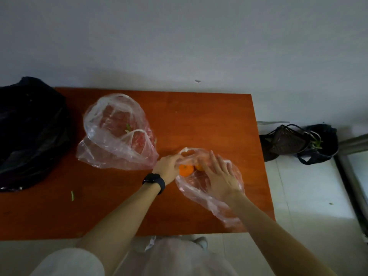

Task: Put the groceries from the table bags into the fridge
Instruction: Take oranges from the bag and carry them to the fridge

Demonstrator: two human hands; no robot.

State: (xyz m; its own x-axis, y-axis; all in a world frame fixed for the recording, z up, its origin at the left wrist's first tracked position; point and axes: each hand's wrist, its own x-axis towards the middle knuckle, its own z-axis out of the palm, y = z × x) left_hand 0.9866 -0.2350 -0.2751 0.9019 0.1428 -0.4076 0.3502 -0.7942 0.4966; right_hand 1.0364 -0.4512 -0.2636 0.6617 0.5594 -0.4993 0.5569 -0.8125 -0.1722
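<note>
A clear plastic bag (201, 194) lies on the orange-brown table (209, 116) near its right front. Two oranges sit in its mouth: a larger orange (186, 170) and a second orange (199, 167) half hidden behind it. My left hand (169, 166), with a black watch on the wrist, pinches the bag's rim beside the larger orange. My right hand (220, 176) rests on top of the bag with fingers spread and straight, just right of the oranges. A second clear bag (117, 132) stands open to the left with a green stem inside.
A big black bag (29, 132) covers the table's left end. A small green scrap (72, 196) lies near the front left. On the floor to the right stand a dark basket (286, 142) and a black bag with greens (322, 144). A white wall is behind.
</note>
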